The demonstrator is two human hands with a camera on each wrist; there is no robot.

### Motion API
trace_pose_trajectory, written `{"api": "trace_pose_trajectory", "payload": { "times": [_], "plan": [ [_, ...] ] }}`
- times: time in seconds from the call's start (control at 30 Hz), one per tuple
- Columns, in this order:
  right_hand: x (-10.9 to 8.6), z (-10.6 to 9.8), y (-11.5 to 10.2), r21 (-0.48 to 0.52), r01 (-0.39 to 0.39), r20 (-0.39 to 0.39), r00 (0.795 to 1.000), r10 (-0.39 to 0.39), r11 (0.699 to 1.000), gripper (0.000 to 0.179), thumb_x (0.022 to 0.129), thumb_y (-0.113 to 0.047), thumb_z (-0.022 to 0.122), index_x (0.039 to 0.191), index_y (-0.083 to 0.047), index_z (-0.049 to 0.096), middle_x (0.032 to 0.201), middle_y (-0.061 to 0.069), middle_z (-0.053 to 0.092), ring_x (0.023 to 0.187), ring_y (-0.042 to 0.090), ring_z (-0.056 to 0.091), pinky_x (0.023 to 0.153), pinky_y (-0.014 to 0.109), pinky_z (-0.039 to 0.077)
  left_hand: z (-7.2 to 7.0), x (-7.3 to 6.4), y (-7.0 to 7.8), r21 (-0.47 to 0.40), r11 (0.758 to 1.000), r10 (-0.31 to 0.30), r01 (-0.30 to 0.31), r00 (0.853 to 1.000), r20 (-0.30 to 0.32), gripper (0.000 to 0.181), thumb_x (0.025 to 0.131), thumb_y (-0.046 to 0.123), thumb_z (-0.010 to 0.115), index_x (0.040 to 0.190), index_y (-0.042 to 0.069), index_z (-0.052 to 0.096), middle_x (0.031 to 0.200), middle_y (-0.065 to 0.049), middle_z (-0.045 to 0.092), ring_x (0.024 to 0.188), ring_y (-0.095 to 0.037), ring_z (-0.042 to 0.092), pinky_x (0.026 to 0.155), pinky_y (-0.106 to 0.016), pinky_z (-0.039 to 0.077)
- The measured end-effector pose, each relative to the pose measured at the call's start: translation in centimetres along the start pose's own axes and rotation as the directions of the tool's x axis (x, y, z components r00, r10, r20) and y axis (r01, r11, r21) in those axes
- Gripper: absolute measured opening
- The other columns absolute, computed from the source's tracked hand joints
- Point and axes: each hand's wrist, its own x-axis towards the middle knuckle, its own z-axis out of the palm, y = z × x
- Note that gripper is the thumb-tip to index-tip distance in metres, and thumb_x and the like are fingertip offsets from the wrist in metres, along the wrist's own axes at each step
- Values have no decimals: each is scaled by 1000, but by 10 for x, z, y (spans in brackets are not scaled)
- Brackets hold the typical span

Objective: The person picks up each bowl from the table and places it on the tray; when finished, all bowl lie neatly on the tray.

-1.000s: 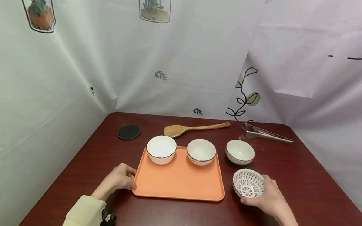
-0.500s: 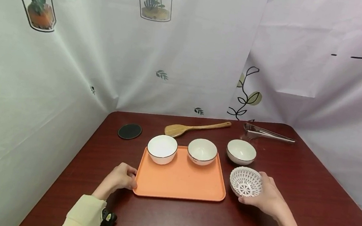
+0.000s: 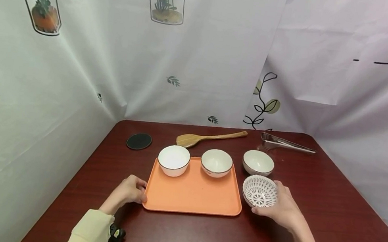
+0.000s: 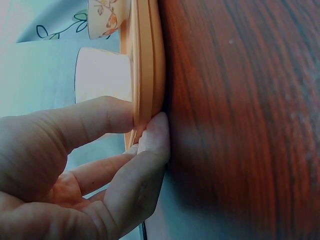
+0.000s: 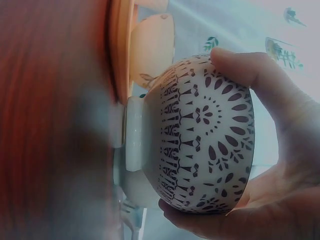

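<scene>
My right hand (image 3: 286, 209) holds a white patterned bowl (image 3: 260, 191) by its side, just off the right edge of an orange tray (image 3: 193, 192). Dark cut-out-like shapes cover this bowl's outside in the right wrist view, where its foot (image 5: 134, 134) shows raised off the table. At the tray's left edge, my left hand (image 3: 131, 189) pinches the rim (image 4: 145, 60), thumb on one side and fingers under the other. Two white bowls stand along the tray's back, one at the left (image 3: 173, 160) and one at the right (image 3: 216, 163).
Behind the held bowl, another white bowl (image 3: 258, 163) stands on the dark red table (image 3: 180, 239). Farther back lie a wooden spatula (image 3: 210, 137) and metal tongs (image 3: 286, 143). A black round coaster (image 3: 139, 141) is at the back left. Patterned white cloth (image 3: 204, 58) hangs behind.
My right hand has carried the patterned bowl leftward and slightly away from me, closer to the tray's right edge. The left hand keeps its pinch on the tray, which has stayed put.
</scene>
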Motion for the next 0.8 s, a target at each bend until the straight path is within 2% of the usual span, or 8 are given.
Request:
{"api": "trace_pose_trajectory", "payload": {
  "times": [0.13,0.37,0.8],
  "plan": [
    [1,1,-5,16,9,-3,1000,-9,1000,109,55,-36,92,136,7,34,118,25,46,102,33,50,80,39,44,0,-1,1,-1,1000,7,-7,1000,-3,40,59,-14,71,99,-9,67,72,-9,61,56,-15,58,54,-31,54],
    [5,5,-17,47,39,1,999,-39,998,105,55,-33,93,136,4,37,119,25,47,104,32,50,81,39,44,-2,-1,0,-19,1000,9,-8,999,40,41,60,-13,70,101,-11,66,71,-9,62,57,-15,59,55,-30,54],
    [13,17,-28,87,42,38,998,-45,995,108,53,-33,92,138,2,36,121,21,47,102,29,51,82,37,44,1,1,0,-9,1000,3,-3,1000,0,41,59,-14,70,99,-8,68,70,-9,61,55,-15,58,54,-31,54]
  ]
}}
